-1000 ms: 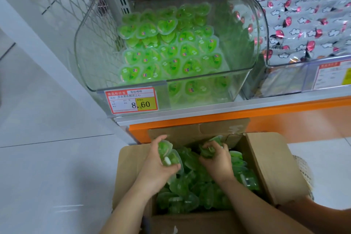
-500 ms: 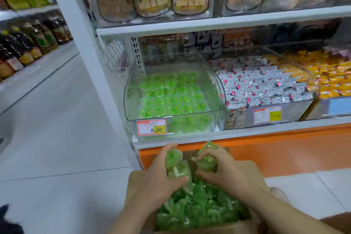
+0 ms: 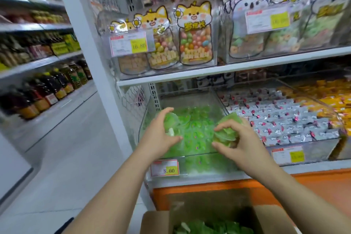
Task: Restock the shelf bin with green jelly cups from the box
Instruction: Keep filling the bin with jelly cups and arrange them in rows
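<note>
A clear plastic shelf bin (image 3: pixel 218 97) on the lower shelf holds many green jelly cups (image 3: pixel 197 131) and carries a price tag reading 8.60. My left hand (image 3: pixel 161 138) grips a few green jelly cups over the bin's left front. My right hand (image 3: pixel 239 138) grips another bunch of green jelly cups (image 3: pixel 227 127) over the bin's right front. The open cardboard box (image 3: pixel 157 220) sits at the bottom of the view with more green cups (image 3: pixel 214 228) inside.
A second clear bin (image 3: pixel 322 148) of white-and-pink wrapped sweets stands right of the green one, with yellow packets beyond it. The upper shelf (image 3: pixel 228 68) holds clear tubs of snack bags. A white shelf post (image 3: pixel 95 74) rises at left; bottles line the far aisle.
Both hands have lifted out of the box with green cups and risen to the shelf bin. The view has tilted up from the box to the shelves.
</note>
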